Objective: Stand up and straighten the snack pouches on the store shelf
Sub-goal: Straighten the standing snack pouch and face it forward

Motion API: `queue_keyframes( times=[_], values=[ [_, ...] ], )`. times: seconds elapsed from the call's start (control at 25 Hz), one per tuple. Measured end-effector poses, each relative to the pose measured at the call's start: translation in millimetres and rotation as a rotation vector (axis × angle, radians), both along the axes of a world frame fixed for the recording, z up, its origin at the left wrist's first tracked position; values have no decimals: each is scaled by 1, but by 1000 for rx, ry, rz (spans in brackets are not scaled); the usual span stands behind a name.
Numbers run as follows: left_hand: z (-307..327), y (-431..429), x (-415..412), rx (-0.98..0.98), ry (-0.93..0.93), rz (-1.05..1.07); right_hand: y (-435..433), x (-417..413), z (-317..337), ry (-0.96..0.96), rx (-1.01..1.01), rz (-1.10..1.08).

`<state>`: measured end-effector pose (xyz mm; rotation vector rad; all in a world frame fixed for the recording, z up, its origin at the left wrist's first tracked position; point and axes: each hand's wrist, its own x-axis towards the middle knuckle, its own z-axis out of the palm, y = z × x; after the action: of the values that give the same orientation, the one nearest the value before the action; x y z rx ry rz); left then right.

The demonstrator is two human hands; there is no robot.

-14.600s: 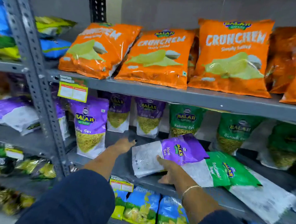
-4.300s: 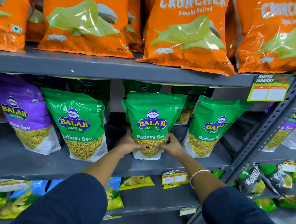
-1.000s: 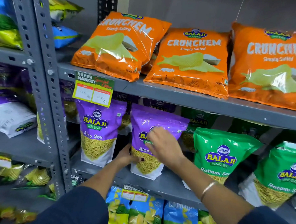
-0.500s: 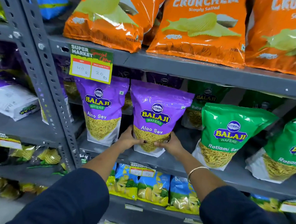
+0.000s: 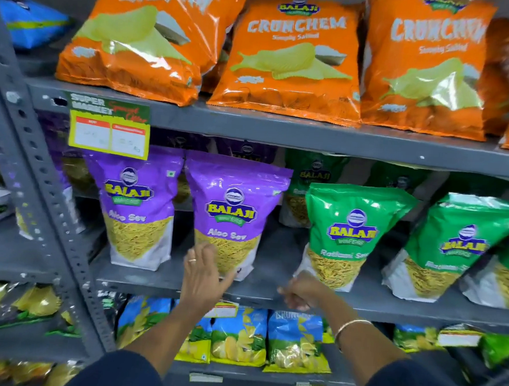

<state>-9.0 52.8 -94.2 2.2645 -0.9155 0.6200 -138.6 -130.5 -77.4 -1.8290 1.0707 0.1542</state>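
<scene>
The left hand (image 5: 202, 275) has its fingers (image 5: 202, 254) spread and released, overlapping the lower left corner of the second purple Aloo Sev pouch (image 5: 233, 212); whether they touch it is hard to tell through motion blur. The right hand (image 5: 302, 289) is loosely curled with nothing in it, at the front edge of the middle shelf (image 5: 270, 295), just below the nearest green Ratlami Sev pouch (image 5: 347, 232). That purple pouch stands upright on the middle shelf, beside another purple pouch (image 5: 138, 202) whose top corner is covered by a price tag (image 5: 109, 127). A further green pouch (image 5: 457, 246) stands to the right, its neighbour cut off by the frame. Pouches behind are dim and mostly hidden. Orange Crunchem bags (image 5: 292, 60) above lose their tops to the frame edge.
</scene>
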Motion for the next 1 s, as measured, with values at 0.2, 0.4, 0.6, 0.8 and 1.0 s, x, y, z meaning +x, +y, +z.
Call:
queue_keyframes(
  times=[0.2, 0.4, 0.6, 0.8, 1.0],
  values=[
    [15, -101, -62, 83, 611, -397, -87, -96, 7, 243, -331, -80],
    [22, -166, -80, 44, 1005, -384, -125, -82, 7, -355, -154, -66],
    [23, -166, -77, -50, 923, -230, -116, -73, 11, -547, -81, -74],
    [21, -164, -76, -116, 1003, -273, -101, -61, 121, -658, -1227, -101],
    [20, -162, -74, -85, 1029, -269, -96, -35, 200, -79, -1097, 387]
  ],
)
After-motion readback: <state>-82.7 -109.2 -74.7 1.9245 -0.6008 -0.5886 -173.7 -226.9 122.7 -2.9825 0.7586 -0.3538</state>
